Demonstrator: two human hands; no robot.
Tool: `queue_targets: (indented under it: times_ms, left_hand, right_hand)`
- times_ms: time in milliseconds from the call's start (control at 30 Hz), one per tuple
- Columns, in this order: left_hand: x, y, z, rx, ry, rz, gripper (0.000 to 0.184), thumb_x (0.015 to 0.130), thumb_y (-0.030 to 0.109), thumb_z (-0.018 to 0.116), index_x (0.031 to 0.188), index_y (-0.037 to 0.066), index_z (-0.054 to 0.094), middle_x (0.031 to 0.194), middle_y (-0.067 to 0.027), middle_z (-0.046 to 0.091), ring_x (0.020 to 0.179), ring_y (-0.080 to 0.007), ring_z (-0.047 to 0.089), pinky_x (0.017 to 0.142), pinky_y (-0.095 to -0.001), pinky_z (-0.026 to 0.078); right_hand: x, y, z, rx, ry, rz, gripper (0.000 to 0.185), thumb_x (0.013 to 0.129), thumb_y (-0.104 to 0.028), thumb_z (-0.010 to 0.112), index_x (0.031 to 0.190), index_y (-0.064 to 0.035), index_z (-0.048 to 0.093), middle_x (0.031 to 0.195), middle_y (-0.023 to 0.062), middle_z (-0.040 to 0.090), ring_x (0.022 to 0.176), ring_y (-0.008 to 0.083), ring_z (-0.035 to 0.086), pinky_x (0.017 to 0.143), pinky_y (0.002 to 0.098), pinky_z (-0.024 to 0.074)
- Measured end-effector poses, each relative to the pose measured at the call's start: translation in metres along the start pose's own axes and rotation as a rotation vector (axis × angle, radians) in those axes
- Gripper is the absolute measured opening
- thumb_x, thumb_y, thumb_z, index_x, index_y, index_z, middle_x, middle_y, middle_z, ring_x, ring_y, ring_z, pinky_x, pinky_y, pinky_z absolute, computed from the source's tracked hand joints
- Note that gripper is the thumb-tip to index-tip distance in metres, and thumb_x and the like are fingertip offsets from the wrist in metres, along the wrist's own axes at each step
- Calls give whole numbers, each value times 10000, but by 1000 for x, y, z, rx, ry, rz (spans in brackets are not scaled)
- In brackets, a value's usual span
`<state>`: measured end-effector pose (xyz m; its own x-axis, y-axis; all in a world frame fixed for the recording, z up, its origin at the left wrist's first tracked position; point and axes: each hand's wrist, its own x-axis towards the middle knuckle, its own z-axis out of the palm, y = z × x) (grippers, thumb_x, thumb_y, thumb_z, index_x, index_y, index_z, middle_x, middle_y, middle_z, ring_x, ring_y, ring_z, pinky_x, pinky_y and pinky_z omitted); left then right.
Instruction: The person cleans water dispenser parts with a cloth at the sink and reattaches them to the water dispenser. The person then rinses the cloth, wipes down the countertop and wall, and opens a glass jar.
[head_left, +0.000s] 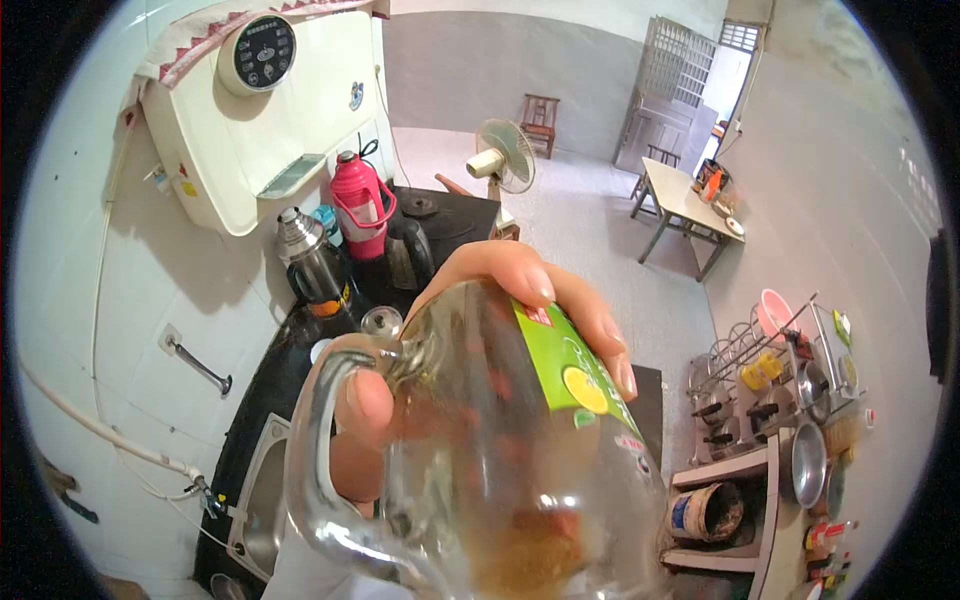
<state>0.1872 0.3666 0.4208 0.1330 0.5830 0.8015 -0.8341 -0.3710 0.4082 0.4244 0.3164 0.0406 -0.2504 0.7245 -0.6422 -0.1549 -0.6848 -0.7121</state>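
A clear glass mug (470, 400) with a thick glass handle on its left fills the lower middle of the view, tilted and very close to the camera. My left hand (500, 268) is wrapped around it from behind. Its fingers curl over the upper side onto a green label with a lemon picture (575, 375), and the thumb shows through the handle. Amber liquid and blurred reddish bits are visible inside the glass. The mug's mouth is out of clear view. My right hand is not in view.
On the dark counter at left stand a steel thermos (318, 265), a pink thermos (358, 205) and a sink (262, 490). A white wall-mounted dispenser (270, 130) hangs above. Behind are a fan (505, 155) and a table (680, 195); a dish rack (765, 370) stands right.
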Motion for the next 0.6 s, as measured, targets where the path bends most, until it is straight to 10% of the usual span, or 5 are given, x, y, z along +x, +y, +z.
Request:
queue_targets:
  times_ms: [600]
  left_hand:
    - [-37, -21, -12, -358, 152, -101, 742, 763, 616, 606, 1259, 107, 389, 1174, -286, 461, 1094, -448, 482, 857, -534, 469]
  right_hand:
    - [-11, -2, 7, 68, 45, 18, 206, 894, -204, 518, 955, -21, 593, 983, 93, 628, 809, 188, 608, 692, 361, 540]
